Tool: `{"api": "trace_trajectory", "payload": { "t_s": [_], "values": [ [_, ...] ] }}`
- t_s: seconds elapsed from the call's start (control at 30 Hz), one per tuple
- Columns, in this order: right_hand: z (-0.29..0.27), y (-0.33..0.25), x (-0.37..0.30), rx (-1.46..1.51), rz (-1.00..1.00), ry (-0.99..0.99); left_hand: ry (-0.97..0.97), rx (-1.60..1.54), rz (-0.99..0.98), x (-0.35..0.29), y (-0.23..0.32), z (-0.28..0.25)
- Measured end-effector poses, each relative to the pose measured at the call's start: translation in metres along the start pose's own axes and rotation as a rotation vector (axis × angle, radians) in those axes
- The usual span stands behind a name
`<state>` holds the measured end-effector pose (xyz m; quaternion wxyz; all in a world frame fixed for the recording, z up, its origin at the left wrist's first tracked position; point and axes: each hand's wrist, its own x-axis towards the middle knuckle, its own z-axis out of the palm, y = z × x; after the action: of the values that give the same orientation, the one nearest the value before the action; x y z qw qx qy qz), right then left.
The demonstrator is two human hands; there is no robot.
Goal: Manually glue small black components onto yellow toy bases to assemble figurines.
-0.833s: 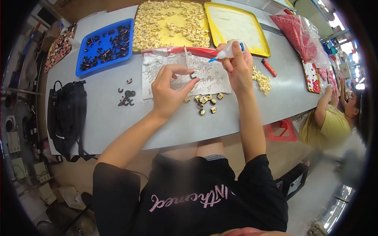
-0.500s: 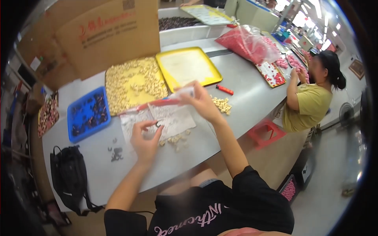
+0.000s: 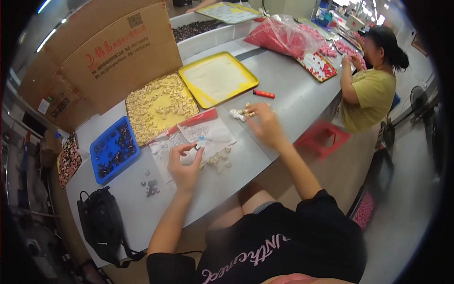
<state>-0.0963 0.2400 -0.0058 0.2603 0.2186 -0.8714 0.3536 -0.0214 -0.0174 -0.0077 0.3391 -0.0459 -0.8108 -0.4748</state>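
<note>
Pinching a small dark curved piece (image 3: 197,147) between thumb and finger, the left hand (image 3: 183,171) hovers over a white paper sheet (image 3: 161,155). Right hand (image 3: 267,127) has fingers bent over a small cream-coloured heap (image 3: 248,112), can't tell if they're holding anything. Blue plastic tray (image 3: 98,173) has dark bits (image 3: 118,152) in it, a yellow rectangular tray (image 3: 165,103) is loaded with cream chunks (image 3: 142,100), and a clear plastic bag (image 3: 305,41) is full of pink pieces (image 3: 269,35). Grey table (image 3: 137,208) underneath, big brown cardboard box (image 3: 120,45) behind, co-worker in a yellow-green shirt (image 3: 372,97) off right.

Red stool (image 3: 312,137) on tan floor (image 3: 332,171)
</note>
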Motion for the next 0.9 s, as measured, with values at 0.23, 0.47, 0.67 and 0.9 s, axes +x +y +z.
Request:
{"api": "trace_trajectory", "payload": {
  "t_s": [0.23,0.47,0.67,0.9],
  "values": [
    [-0.042,0.032,-0.023,-0.142,0.263,-0.06,-0.033,-0.022,-0.006,-0.004,-0.004,0.003],
    [-0.04,0.032,-0.035,0.01,0.285,0.01,-0.04,-0.087,0.027,-0.003,-0.004,0.003],
    [-0.012,0.009,-0.011,0.637,0.411,0.074,-0.068,-0.035,0.043,-0.005,-0.008,-0.002],
    [0.045,-0.059,0.056,0.832,0.168,-0.397,0.068,-0.012,0.114,0.007,-0.008,-0.012]
  ]
}}
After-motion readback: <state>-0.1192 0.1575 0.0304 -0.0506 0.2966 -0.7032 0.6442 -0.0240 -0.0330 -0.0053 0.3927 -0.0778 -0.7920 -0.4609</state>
